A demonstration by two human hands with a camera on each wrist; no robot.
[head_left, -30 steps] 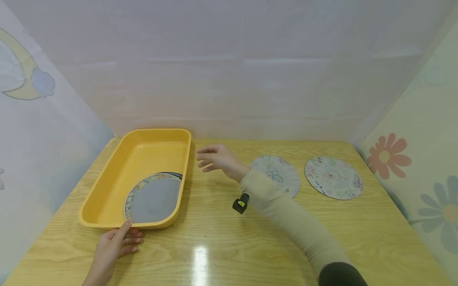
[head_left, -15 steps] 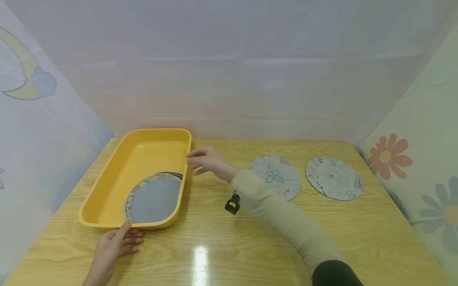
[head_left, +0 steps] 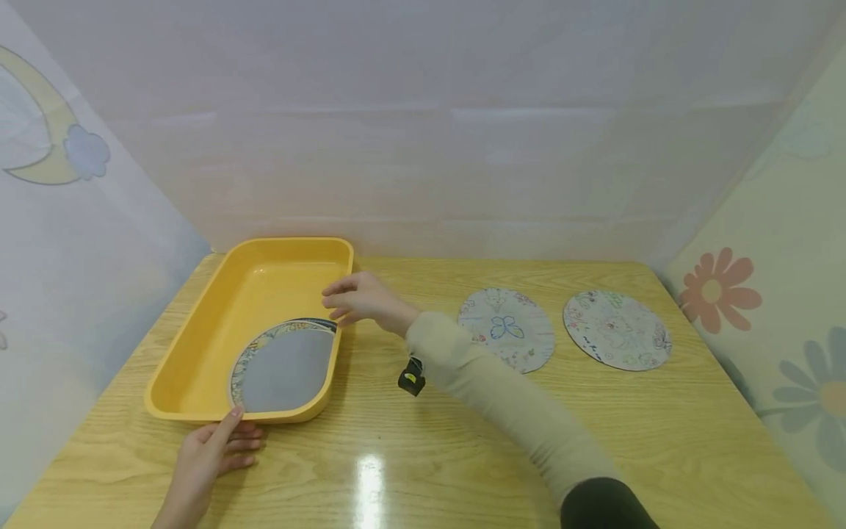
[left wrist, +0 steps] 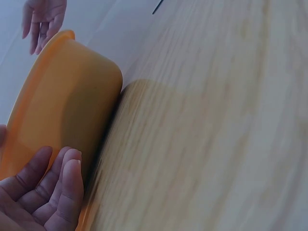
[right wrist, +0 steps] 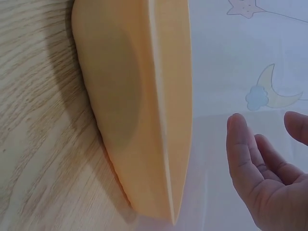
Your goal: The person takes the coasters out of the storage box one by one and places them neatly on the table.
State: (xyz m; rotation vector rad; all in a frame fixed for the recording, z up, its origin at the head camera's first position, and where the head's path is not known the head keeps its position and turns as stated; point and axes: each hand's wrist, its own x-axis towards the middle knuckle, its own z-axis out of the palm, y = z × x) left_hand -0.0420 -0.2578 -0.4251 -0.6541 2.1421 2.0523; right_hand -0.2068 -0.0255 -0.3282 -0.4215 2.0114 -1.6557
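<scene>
Can see, out at 10 o'clock from mid wooden table [head_left: 463, 470] (12 toward the back wall [head_left: 423, 132]), a printed yellow moon [head_left: 59, 121] w/ a blue cloud [head_left: 87, 152] at its 4 o'clock side.

At 8 o'clock, gripping the near rim of a yellow tub [head_left: 277, 294] w/ the left hand [head_left: 213, 450] — thumb over the rim, other fingers bent below it along the outer wall. Having hold of just the tub there; can't tell from the left wrist view whether every finger touches the wall.

Sitting w/ base on the table at 10 o'clock, as for the tub. Containing, in its own 5 o'clock corner, a grey round board [head_left: 284, 371] w/ patterned band & dark strip at the edge, partly hidden by the near & right walls. Can't tell if one piece or several stacked.

At 11 o'clock, holding the right hand [head_left: 360, 300] over the tub's right rim, fingertips over the inside & pointing to abt 9. Keeping thumb well apart from loosely bent fingers, w/ nothing held; can't tell if touching the rim.

Wearing a small black thing [head_left: 411, 380] w/ a yellow mark under that wrist, plus a cream sleeve [head_left: 496, 389] running toward 5 and turning dark near the elbow.

At 2 o'clock, partly behind the sleeve, can see a white round board [head_left: 507, 329] lying flat w/ a blue butterfly drawn on it. Farther out, betw. 2 & 3, just beside but apart — also can see a second round board [head_left: 617, 328] w/ coloured doodles.

On the right wall, can see a red flower [head_left: 711, 292] betw. 2 & 3 and a grey-blue flower [head_left: 831, 397] at 3.
</scene>
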